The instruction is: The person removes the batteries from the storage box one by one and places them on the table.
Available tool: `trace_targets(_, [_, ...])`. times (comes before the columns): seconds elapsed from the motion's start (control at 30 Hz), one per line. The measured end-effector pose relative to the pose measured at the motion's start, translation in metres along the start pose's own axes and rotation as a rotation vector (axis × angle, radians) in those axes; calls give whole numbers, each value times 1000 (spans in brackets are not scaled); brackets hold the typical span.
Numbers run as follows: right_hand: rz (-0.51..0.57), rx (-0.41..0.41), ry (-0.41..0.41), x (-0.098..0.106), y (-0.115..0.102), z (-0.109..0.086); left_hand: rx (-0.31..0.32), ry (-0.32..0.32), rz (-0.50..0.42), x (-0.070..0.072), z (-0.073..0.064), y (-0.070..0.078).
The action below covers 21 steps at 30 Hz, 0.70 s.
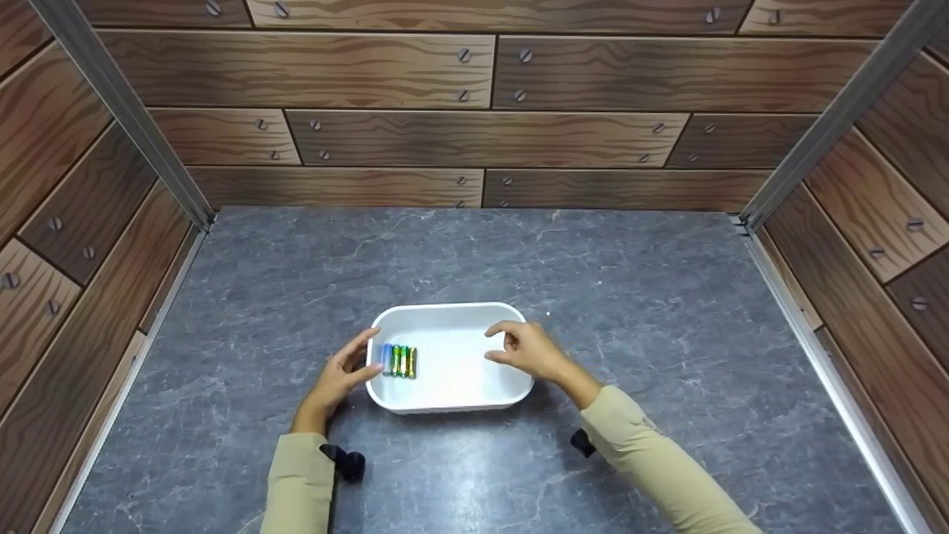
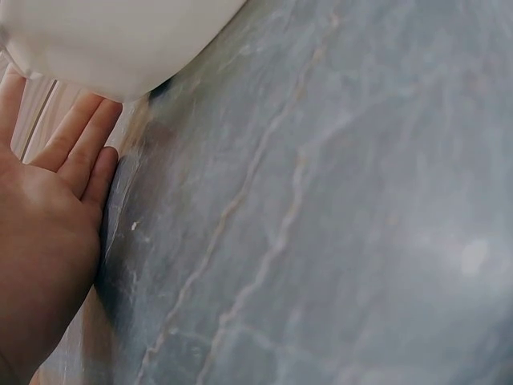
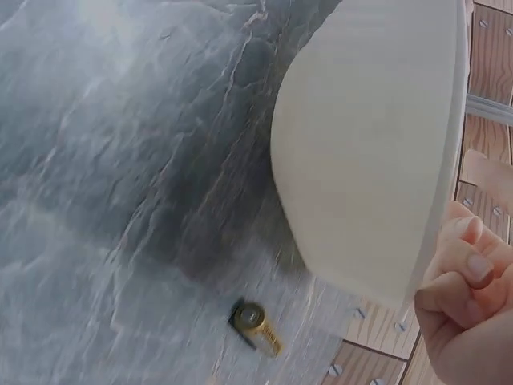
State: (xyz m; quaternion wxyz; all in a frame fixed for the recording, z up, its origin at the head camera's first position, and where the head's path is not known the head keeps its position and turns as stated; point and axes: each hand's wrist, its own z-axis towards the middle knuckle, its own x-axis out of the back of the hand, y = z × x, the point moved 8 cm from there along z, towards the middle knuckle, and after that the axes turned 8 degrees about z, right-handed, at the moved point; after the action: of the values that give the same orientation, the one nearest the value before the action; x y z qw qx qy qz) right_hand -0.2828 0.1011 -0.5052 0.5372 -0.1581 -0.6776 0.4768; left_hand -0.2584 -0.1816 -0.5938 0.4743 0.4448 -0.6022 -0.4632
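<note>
A white tub stands on the grey marbled table. Several batteries lie side by side in its left end: a blue battery, then green and gold batteries. My left hand is at the tub's left end, thumb over the rim by the blue battery; in the left wrist view its fingers stretch straight against the outer wall. My right hand hovers over the right rim, index finger and thumb apart with nothing between them, the other fingers curled. The right wrist view shows another gold-and-black battery on the table beside the tub.
Wood-patterned panels wall the table in at the back and both sides, with metal rails along the side edges. Black wrist mounts hang by both sleeves, below the tub in the head view.
</note>
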Motion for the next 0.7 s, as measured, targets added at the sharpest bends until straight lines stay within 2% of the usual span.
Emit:
trace_targets(0.13, [6, 13, -7, -10, -4, 4, 4, 0, -5, 0, 0, 0])
trace_targets(0.53, [-119, 35, -121, -57, -11, 12, 1, 1, -14, 0, 0, 0])
trace_targets(0.7, [-109, 34, -155, -72, -11, 15, -1, 16, 11, 0, 0, 1])
